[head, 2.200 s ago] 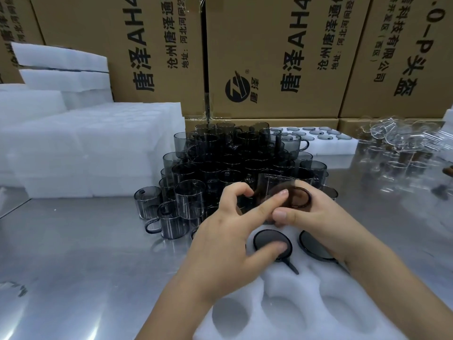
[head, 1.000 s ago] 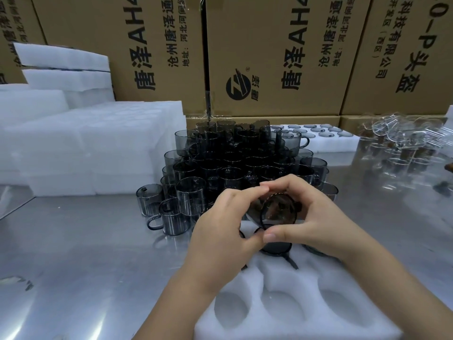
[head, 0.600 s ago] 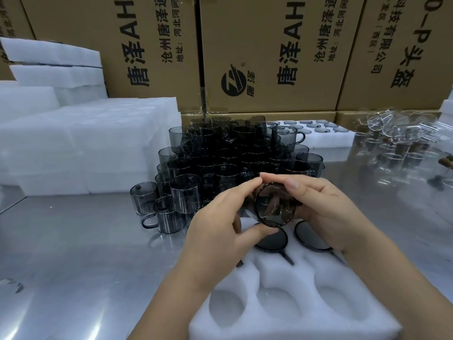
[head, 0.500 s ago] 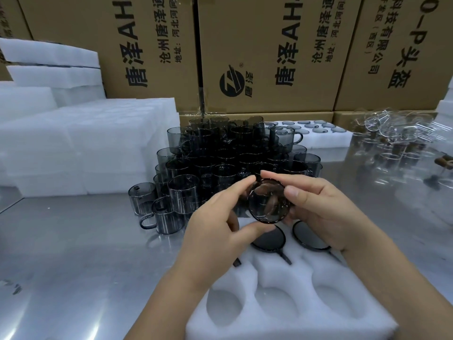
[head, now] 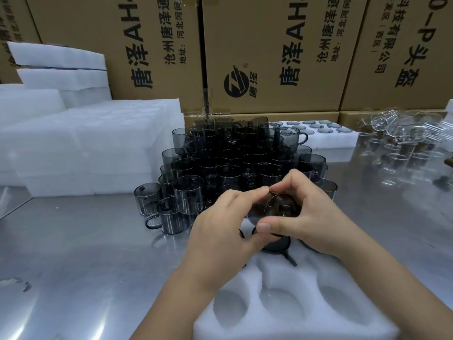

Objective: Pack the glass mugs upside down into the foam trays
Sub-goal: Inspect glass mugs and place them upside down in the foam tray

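Both hands hold one smoky grey glass mug just above the white foam tray, its round end turned toward me. My left hand pinches its left side with thumb and forefinger. My right hand curls around the right side, thumb along the bottom edge. Under the hands an upside-down mug sits in a tray pocket, handle pointing toward me; another is mostly hidden by my right hand. Three near pockets lie empty. A stack of several grey mugs stands behind.
Stacks of white foam trays fill the left of the steel table. A filled foam tray lies at the back right, clear glassware further right. Cardboard boxes wall off the back.
The held mug has been turned in both hands and lowered toward the tray; my right thumb now lies along its lower edge and the fingertips meet above it.
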